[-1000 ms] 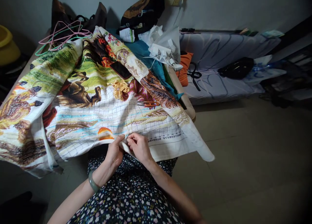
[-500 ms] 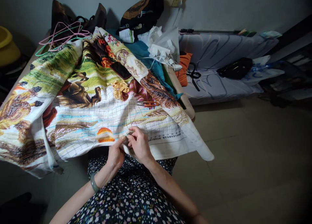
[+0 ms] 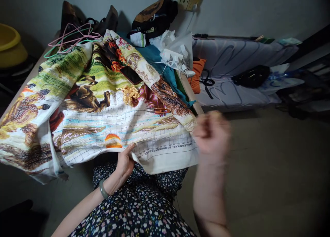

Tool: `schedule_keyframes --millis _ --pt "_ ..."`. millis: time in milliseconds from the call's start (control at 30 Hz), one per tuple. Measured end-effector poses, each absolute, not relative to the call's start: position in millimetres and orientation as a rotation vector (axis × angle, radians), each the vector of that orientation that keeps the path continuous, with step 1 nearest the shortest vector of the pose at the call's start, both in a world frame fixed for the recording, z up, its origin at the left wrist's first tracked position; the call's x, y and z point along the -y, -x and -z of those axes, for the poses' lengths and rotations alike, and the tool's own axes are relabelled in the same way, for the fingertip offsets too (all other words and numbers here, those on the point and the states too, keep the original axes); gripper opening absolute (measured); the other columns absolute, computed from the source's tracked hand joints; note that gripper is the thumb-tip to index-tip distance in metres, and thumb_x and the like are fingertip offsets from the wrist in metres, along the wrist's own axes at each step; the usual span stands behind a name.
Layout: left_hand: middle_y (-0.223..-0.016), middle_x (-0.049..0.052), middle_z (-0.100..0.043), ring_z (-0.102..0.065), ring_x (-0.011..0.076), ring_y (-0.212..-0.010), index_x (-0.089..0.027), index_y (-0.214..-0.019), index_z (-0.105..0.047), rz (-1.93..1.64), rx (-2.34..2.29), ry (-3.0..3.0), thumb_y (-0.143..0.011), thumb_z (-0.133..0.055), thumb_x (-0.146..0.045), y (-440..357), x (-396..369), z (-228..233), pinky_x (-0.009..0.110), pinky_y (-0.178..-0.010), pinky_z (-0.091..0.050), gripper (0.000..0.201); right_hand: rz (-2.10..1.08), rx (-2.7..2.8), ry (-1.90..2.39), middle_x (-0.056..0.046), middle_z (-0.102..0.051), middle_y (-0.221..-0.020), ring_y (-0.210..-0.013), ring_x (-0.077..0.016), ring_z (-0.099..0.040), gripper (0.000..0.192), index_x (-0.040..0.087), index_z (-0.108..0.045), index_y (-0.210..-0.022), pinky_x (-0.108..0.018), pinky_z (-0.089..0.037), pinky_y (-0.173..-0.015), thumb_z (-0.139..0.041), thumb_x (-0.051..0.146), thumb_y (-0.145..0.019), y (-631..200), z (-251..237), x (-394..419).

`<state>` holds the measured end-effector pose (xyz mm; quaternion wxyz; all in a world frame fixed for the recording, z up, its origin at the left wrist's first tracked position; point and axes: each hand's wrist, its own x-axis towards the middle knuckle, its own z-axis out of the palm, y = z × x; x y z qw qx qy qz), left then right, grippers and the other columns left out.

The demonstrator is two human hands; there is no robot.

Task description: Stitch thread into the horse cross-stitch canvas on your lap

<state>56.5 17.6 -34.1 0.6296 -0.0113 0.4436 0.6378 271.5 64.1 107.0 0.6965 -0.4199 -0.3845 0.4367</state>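
Note:
A large cross-stitch cloth [image 3: 103, 103] with a printed grid and coloured stitched scenes lies over a table and hangs onto my lap. My left hand [image 3: 125, 161] pinches the cloth's near edge from below, thumb on top. My right hand [image 3: 212, 133] is raised to the right of the cloth, blurred by motion, fingers closed; whether it holds a needle or thread I cannot tell. Small orange scissors [image 3: 161, 110] lie on the cloth. A dark phone [image 3: 130, 74] rests higher up on it.
Plastic hangers [image 3: 69, 37] and dark bags [image 3: 152, 15] sit at the table's far end, with white plastic bags [image 3: 175, 49]. A bed [image 3: 237, 72] with a black pouch [image 3: 251, 76] stands to the right. A yellow basin [image 3: 10, 44] is at far left. Bare floor [image 3: 270, 168] lies right.
My right hand left the cloth's near edge and swung up and to the right, away from my left hand. The left hand stays on the edge.

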Motion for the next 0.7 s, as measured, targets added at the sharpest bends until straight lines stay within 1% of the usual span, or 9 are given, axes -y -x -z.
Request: schedule_keyframes --millis 33,67,133,167,267,300,367,467,700 --pt "-0.104 0.003 -0.072 -0.064 0.0193 -0.097 -0.019 -0.097 -0.069 -1.45 -1.015 0.026 -0.061 -0.078 -0.011 -56 -17 33 0.034 -0.097 -0.045 0.038 -0.914 0.776 0.81 0.01 -0.05 -0.05 -0.029 -0.0013 -0.038 0.029 0.023 -0.049 -0.06 -0.012 -0.048 -0.042 -0.066 0.019 -0.083 -297 -126 -63" --pt "-0.103 0.003 -0.072 -0.065 0.019 -0.096 -0.019 -0.097 -0.069 -1.443 -1.013 0.022 -0.061 -0.078 -0.011 -56 -17 31 0.034 -0.096 -0.046 0.038 -0.795 0.728 0.723 0.011 -0.046 -0.047 -0.03 -0.0004 -0.038 0.034 0.024 -0.049 -0.056 -0.012 -0.054 -0.055 -0.062 0.015 -0.086 -319 -141 -62" --pt "-0.1 0.003 -0.073 -0.065 0.0179 -0.092 -0.018 -0.097 -0.069 -1.418 -1.008 0.026 -0.061 -0.078 -0.011 -56 -17 27 0.033 -0.094 -0.047 0.038 -0.599 0.721 0.718 0.009 -0.044 -0.046 -0.033 -0.0028 -0.041 0.041 0.026 -0.048 -0.052 -0.017 -0.058 -0.068 -0.055 0.016 -0.091 -341 -157 -59" --pt "-0.097 0.003 -0.073 -0.065 0.0173 -0.089 -0.018 -0.096 -0.069 -1.402 -1.01 0.036 -0.061 -0.078 -0.011 -56 -17 24 0.032 -0.091 -0.048 0.037 -0.527 0.74 0.757 0.009 -0.044 -0.046 -0.034 -0.0038 -0.041 0.039 0.026 -0.05 -0.053 -0.021 -0.058 -0.069 -0.054 0.018 -0.091 -340 -156 -58" --pt "-0.092 0.003 -0.073 -0.066 0.0169 -0.084 -0.017 -0.094 -0.069 -1.356 -1.032 0.079 -0.06 -0.077 -0.011 -55 -19 19 0.03 -0.086 -0.05 0.035 -0.575 0.839 0.93 0.01 -0.044 -0.045 -0.032 -0.0041 -0.035 0.023 0.023 -0.054 -0.064 -0.023 -0.054 -0.051 -0.062 0.019 -0.084 -300 -120 -57" --pt "-0.091 0.003 -0.073 -0.066 0.0173 -0.084 -0.017 -0.093 -0.069 -1.346 -1.04 0.085 -0.06 -0.077 -0.01 -54 -20 18 0.03 -0.085 -0.05 0.034 -0.693 0.886 0.997 0.011 -0.042 -0.043 -0.031 -0.0043 -0.033 0.018 0.022 -0.054 -0.069 -0.021 -0.05 -0.044 -0.064 0.022 -0.083 -279 -102 -55" --pt "-0.089 0.004 -0.073 -0.066 0.0179 -0.083 -0.016 -0.09 -0.069 -1.328 -1.044 0.08 -0.059 -0.077 -0.011 -52 -20 18 0.03 -0.083 -0.05 0.032 -1.045 1.049 1.18 0.01 -0.046 -0.043 -0.033 -0.0057 -0.038 0.013 0.021 -0.055 -0.079 -0.017 -0.041 -0.037 -0.06 0.03 -0.086 -237 -64 -50" --pt "-0.08 0.003 -0.071 -0.064 0.0161 -0.073 -0.014 -0.082 -0.068 -1.294 -1.053 0.06 -0.059 -0.078 -0.014 -50 -19 22 0.03 -0.078 -0.049 0.024 -1.375 1.357 1.356 0.005 -0.054 -0.053 -0.037 -0.0065 -0.045 0.014 0.018 -0.06 -0.089 -0.016 -0.036 -0.036 -0.052 0.03 -0.089 -191 -23 -35" --pt "-0.073 0.002 -0.069 -0.059 0.0138 -0.062 -0.014 -0.07 -0.065 -1.263 -1.037 0.018 -0.058 -0.079 -0.018 -47 -18 25 0.029 -0.068 -0.046 0.019 -1.281 1.53 1.502 0.004 -0.059 -0.054 -0.036 -0.0065 -0.046 0.019 0.016 -0.067 -0.09 -0.017 -0.037 -0.04 -0.05 0.022 -0.088 -167 -3 -20"
